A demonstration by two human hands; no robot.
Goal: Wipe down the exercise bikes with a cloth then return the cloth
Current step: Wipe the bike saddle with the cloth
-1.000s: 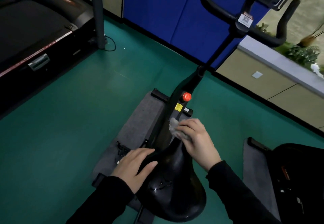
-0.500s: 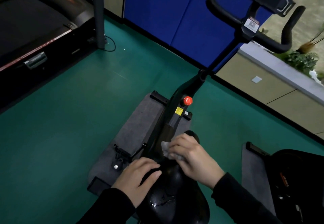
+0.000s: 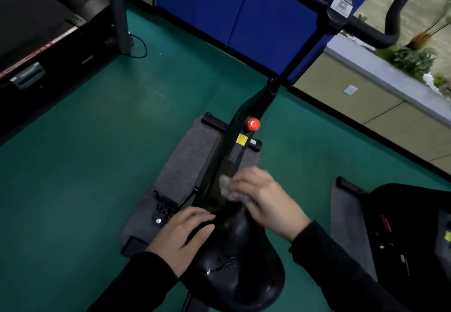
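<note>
The right hand (image 3: 264,203) clenches a small grey cloth (image 3: 225,186) against the nose of the black saddle (image 3: 240,258), near frame centre. The left hand (image 3: 181,234) lies flat and unclenched on the saddle's 9 o'clock edge. The exercise bike's handlebars (image 3: 361,25) sit toward 1 o'clock.

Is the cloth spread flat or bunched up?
Bunched up. The cloth is a crumpled wad under the right hand at the saddle nose.
</note>
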